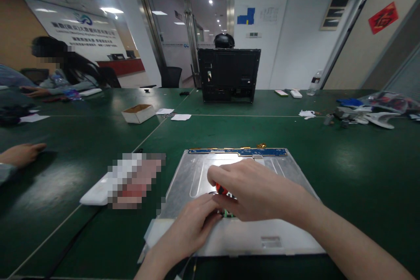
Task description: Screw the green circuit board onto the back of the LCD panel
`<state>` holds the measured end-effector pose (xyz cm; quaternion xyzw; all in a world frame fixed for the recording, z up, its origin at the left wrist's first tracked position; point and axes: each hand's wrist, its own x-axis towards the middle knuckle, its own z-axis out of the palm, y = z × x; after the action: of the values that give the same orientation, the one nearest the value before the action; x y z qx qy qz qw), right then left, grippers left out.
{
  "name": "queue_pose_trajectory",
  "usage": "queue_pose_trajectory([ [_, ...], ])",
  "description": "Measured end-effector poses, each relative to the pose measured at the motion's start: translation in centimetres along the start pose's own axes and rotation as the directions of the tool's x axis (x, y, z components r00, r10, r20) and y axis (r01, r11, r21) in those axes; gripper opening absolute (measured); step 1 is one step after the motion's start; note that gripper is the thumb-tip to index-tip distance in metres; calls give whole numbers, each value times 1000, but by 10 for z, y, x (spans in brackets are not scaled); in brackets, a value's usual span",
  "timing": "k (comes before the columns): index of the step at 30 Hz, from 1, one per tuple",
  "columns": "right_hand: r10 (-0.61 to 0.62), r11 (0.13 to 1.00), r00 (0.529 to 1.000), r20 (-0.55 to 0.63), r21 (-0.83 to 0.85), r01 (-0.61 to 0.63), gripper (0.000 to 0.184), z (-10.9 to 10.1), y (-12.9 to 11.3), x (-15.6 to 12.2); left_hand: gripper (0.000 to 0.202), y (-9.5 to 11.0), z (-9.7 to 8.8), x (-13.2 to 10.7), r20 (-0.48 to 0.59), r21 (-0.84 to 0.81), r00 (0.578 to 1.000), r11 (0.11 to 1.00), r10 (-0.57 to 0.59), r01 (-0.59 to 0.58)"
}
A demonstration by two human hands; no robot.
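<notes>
A flat metal display panel point(177, 192) lies on the table in front of me, with a blue circuit strip point(216, 152) along its far edge. My right hand point(249, 188) is closed from above around the red-and-black handle of a screwdriver point(221, 189); its shaft and tip are hidden. Under it, a small green circuit board point(227, 213) shows partly near the panel's middle. My left hand point(197, 218) has its fingers bent together at that board's left side, beside a thin dark cable. Whatever is between its fingertips is hidden. A white strip point(243, 236) covers the panel's near edge.
Left of the panel lies a white device point(96, 190), partly pixelated. Another person's hand point(24, 155) rests at the far left. An open box point(139, 114) and a black monitor-like frame point(229, 74) stand farther back. Clutter point(367, 111) and a bottle point(315, 82) are at right.
</notes>
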<state>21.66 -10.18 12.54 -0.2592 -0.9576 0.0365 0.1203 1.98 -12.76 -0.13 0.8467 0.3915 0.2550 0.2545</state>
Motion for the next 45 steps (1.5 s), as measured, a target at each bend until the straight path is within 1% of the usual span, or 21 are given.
queue_pose_trajectory([
  [8,12,1000,1000,-7,-21,-13,8,-1,0,0,19,-1,0,0,12,-6,999,999,-40,40],
  [14,15,1000,1000,5,-28,-15,9,-1,0,0,20,2,-2,0,5,-2,1000,1000,-20,20],
  [20,8,999,1000,-8,-39,-9,10,0,0,1,19,3,-3,0,3,-5,1000,1000,-31,31],
  [27,7,999,1000,-22,-44,-8,10,0,0,1,20,1,-1,-1,-6,-13,999,999,-34,33],
  [35,4,999,1000,-27,-53,-6,11,1,1,0,22,-1,-1,-1,15,-35,999,999,-35,35],
  [45,1,998,1000,-24,-57,-2,12,1,1,1,20,-1,0,-1,9,-34,999,999,-37,38],
])
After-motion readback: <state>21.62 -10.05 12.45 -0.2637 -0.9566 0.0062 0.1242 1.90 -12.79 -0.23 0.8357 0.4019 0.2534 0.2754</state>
